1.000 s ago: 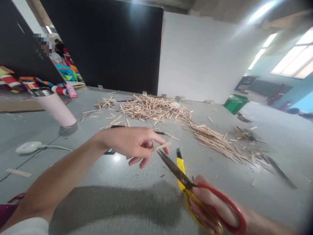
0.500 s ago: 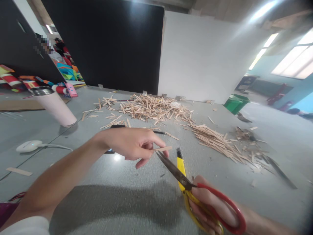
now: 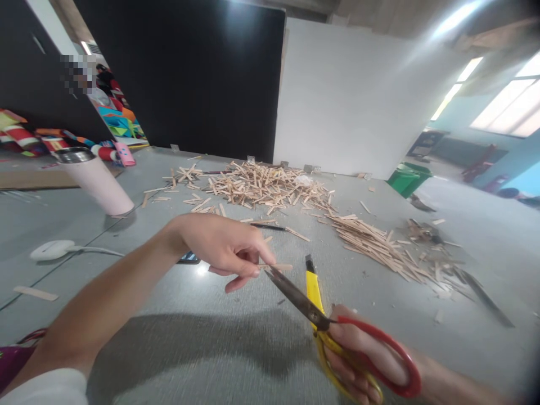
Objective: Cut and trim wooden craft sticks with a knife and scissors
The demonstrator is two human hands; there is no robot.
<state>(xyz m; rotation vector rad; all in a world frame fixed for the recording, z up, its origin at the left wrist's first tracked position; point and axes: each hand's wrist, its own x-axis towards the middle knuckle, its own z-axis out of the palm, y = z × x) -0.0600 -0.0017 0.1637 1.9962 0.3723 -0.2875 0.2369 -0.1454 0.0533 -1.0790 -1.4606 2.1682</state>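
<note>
My left hand (image 3: 228, 247) pinches a short wooden stick (image 3: 282, 267) between thumb and fingers, holding it level above the grey table (image 3: 211, 337). My right hand (image 3: 358, 360) grips red-and-yellow scissors (image 3: 320, 323) by the handles at the lower right. The dark blades point up and left, and their tip touches the stick right beside my left fingertips. A yellow utility knife (image 3: 312, 284) lies on the table just behind the blades.
A big heap of wooden sticks (image 3: 265, 188) lies at the back, a neater pile (image 3: 375, 242) to the right with scraps (image 3: 434, 270). A pink tumbler (image 3: 95, 183) and white puck with cable (image 3: 50, 249) stand left. A phone (image 3: 189, 259) lies under my wrist. A green bin (image 3: 407, 177) is far right.
My left hand has lowered and turned the stick toward the scissors. The scissor tip, a little below the stick before, now meets it near my fingers.
</note>
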